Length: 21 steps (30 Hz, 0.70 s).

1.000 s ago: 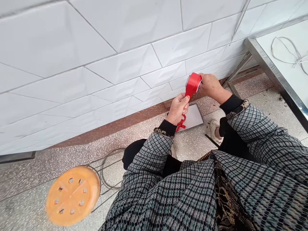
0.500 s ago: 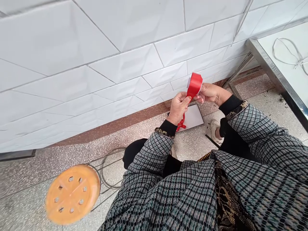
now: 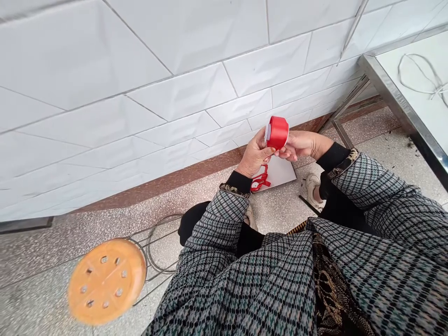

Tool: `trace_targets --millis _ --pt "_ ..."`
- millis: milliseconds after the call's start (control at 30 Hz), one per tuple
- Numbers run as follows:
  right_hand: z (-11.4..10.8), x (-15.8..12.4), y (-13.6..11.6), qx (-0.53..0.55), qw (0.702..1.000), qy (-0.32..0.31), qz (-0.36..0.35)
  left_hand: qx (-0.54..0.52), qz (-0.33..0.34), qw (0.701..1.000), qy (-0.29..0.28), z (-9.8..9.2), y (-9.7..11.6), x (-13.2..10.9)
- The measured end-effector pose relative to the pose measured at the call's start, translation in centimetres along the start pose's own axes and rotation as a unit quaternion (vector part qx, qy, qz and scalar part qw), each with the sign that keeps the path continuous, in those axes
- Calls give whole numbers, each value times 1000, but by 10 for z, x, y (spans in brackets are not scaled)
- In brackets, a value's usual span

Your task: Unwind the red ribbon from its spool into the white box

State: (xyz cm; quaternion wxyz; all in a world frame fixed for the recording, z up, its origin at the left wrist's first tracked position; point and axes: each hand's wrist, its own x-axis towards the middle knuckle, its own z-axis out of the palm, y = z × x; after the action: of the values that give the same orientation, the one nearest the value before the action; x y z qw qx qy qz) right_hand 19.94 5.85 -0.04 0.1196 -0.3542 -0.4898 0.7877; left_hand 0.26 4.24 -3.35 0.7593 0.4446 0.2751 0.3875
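A roll of red ribbon [image 3: 279,132] on a white spool is held up between my two hands, in front of the tiled wall. My left hand [image 3: 255,153] grips it from the left, its thumb pressed along the lower edge. From the right, my right hand [image 3: 304,143] closes on the roll, fingertips at its underside and partly hidden behind it. Below, loose red ribbon [image 3: 261,181] lies in loops over a flat white tray or board [image 3: 282,171] with a dark edge, on the floor between my feet.
An orange round stool [image 3: 107,281] with a holed seat and metal legs stands at lower left. To the right is a metal-framed table [image 3: 388,88] with a looped cord [image 3: 418,77] on top. White tiles [image 3: 196,102] line the wall ahead.
The roll has come down slightly and to the left, its ribbon now wound close instead of stretching down to my left thumb. My left hand has moved onto the spool's side.
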Motion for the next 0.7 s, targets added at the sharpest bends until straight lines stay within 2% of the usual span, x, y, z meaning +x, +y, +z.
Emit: trace_targets --millis 67,100,167,233,267,333,467,567,600,633,700 --pt "2 -8 -13 -128 984 124 3 -17 -3 1000 9 3 2 -1" --pt "3 -12 -19 -203 960 194 -4 -22 -6 1000 15 4 2 -2" --pt "4 -17 -28 -352 885 304 -29 -24 -18 999 25 6 4 -2" --pt "6 -20 -32 -468 806 361 -40 -19 -34 999 30 7 4 -2" --pt "6 -19 -32 -505 777 375 -37 -17 -40 999 33 8 5 -2" --pt "3 -18 -30 -533 744 403 -26 -10 -45 998 49 11 5 -2" --pt "-15 -16 -25 -501 725 473 -19 16 -44 991 124 19 5 -2" --pt "-33 -15 -23 -467 718 515 -13 39 -32 987 152 24 4 -2" --pt "-38 -15 -23 -447 727 521 -11 43 -28 987 154 26 4 -3" --pt "-42 -14 -22 -414 749 518 -11 47 -25 987 155 27 4 -3" --pt "-45 -11 -21 -305 823 478 -21 53 -22 987 153 29 3 -5"
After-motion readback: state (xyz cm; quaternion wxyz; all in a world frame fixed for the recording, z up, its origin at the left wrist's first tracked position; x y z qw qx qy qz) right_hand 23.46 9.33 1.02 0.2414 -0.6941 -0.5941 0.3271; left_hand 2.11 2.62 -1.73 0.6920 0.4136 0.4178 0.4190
